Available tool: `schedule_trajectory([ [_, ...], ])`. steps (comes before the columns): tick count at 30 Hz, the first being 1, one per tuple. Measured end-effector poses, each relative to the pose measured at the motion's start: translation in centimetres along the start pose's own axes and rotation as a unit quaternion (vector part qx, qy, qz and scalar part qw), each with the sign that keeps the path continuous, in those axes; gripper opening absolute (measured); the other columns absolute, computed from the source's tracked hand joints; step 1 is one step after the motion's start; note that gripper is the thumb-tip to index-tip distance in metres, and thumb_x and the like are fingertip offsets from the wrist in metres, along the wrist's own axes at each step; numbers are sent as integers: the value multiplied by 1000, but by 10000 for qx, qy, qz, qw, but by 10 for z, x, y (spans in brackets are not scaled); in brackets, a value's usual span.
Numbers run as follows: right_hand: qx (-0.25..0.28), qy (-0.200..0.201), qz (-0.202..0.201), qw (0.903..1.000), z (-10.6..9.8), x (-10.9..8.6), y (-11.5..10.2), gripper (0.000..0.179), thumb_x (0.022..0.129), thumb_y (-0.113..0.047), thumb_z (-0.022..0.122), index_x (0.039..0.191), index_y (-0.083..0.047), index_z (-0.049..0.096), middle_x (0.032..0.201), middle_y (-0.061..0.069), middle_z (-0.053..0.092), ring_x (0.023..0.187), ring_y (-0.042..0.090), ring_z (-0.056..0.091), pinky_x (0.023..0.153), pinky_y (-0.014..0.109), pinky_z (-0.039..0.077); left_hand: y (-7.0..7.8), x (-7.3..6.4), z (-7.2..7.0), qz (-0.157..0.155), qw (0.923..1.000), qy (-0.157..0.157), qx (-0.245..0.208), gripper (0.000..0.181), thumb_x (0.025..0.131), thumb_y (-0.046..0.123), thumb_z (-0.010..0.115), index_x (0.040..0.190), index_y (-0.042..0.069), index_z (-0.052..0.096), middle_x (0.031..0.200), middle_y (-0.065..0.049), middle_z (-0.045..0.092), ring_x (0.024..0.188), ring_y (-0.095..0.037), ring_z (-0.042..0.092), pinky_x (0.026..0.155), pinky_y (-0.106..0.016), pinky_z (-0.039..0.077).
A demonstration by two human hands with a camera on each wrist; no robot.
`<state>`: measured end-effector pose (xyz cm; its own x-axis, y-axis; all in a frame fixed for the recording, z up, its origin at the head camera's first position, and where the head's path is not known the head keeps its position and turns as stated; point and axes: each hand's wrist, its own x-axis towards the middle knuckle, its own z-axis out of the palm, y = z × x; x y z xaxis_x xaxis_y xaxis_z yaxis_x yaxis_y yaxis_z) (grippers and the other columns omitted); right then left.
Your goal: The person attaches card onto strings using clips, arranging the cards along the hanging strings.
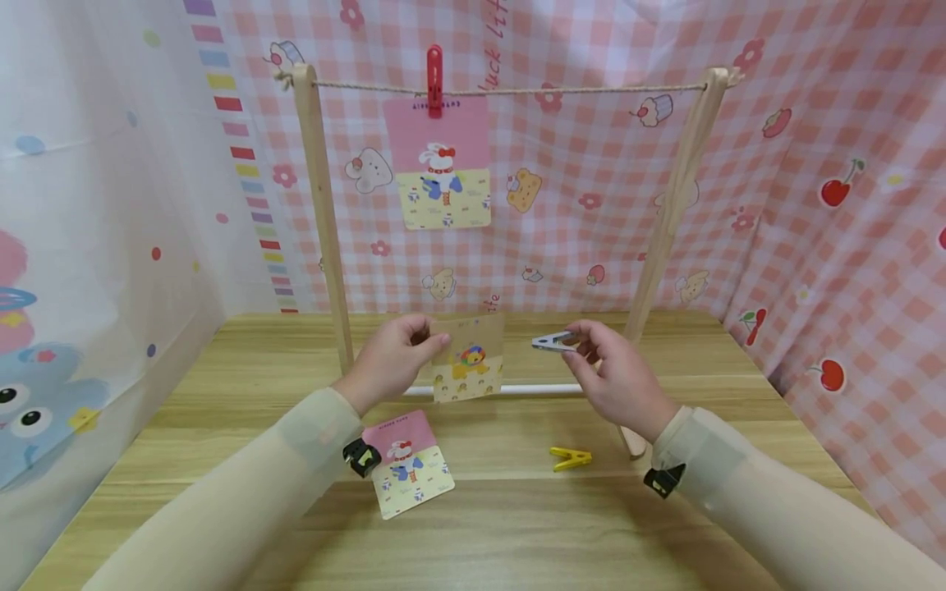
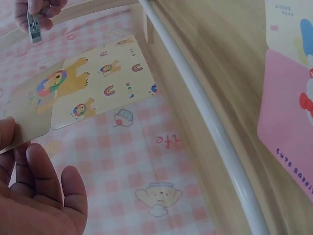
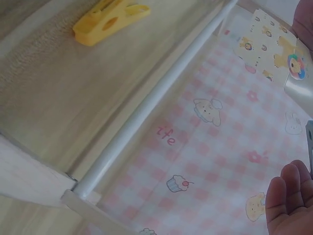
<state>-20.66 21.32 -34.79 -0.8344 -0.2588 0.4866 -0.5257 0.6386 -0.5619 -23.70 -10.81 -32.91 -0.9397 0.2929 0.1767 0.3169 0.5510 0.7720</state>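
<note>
My left hand [image 1: 395,357] pinches a tan and yellow card with a lion on it [image 1: 467,361] by its left edge, up off the table. In the left wrist view the thumb lies over one corner of that card [image 2: 71,90]. To the right, my right hand [image 1: 617,373] holds a grey clothespin [image 1: 553,341] between thumb and fingers, its tip pointing at the card. Below on the table lie a pink and yellow rabbit card [image 1: 410,464], near the left wrist, and a yellow clothespin [image 1: 571,458], also seen in the right wrist view.
A wooden frame [image 1: 323,213] stands behind my hands, with a string [image 1: 576,91] tied across its top. A red clothespin [image 1: 434,82] holds another rabbit card [image 1: 443,197] on the string. Low down, a white bar [image 1: 539,389] joins the posts. Patterned curtains hang around the table [image 1: 502,525].
</note>
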Motion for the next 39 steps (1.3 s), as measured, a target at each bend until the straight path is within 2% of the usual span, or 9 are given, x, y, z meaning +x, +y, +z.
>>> schedule_trajectory([
  [10,-36,94,-124,9999,-5,5,-6,24,104,-7,65,126,0,62,101,9,70,85,18,61,65,26,52,9,5,-4,173,9998,38,-74,24,108,31,62,97,10,66,84,-4,58,76,-20,51,66,-31,47],
  [17,-4,203,-177,9996,-8,9,-8,26,104,-5,63,129,4,61,104,12,70,88,20,62,67,24,51,13,9,-6,178,9998,61,-111,25,108,33,62,96,11,65,84,-4,57,76,-21,51,66,-32,46],
  [24,19,301,-309,9991,-12,13,-9,26,104,-4,64,128,4,61,105,13,71,88,20,62,67,25,50,20,13,-8,314,9994,143,-60,22,107,32,62,102,12,68,88,-4,61,80,-22,53,69,-33,49],
  [29,-70,368,-408,9985,-14,16,-11,27,103,-2,65,128,4,61,105,12,72,86,18,62,66,27,51,25,17,-11,441,9988,194,-117,22,107,30,63,100,11,69,86,-5,60,78,-22,52,69,-34,48],
  [39,-71,419,-445,9981,-21,22,-16,24,104,-1,62,128,4,61,105,15,71,87,19,62,71,23,49,32,24,-12,591,9978,292,-28,25,107,32,63,95,11,67,82,-4,59,75,-21,51,67,-34,46],
])
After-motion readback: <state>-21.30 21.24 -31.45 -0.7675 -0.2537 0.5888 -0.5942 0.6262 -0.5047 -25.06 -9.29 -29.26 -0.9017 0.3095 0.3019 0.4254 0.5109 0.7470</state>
